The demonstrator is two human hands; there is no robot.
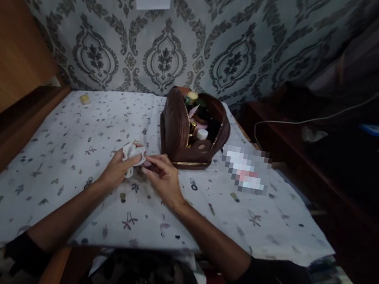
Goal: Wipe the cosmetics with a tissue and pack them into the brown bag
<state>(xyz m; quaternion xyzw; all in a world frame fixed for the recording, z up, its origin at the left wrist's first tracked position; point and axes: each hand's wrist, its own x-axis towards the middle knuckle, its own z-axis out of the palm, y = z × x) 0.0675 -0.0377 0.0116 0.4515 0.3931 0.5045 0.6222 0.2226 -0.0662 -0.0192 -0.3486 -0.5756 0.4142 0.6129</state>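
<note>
With the brown bag (174, 127) already unzipped, you hold the white cloth (133, 151) before it, left hand (116, 168) closed on it, right hand (167, 179) nearly pinched beside it, hold unclear, handling apparently unfinished.

I can't tell what, if anything, the right hand (166, 180) has between its fingers (157, 160); the detail is too small for me. The left hand (115, 169) hides part of the white cloth (132, 152). The brown bag (173, 132) hides much of its contents from me. Pixelation masks an item (246, 170) on the table (106, 112). My left edge cuts off the wooden panel (3, 50).
</note>
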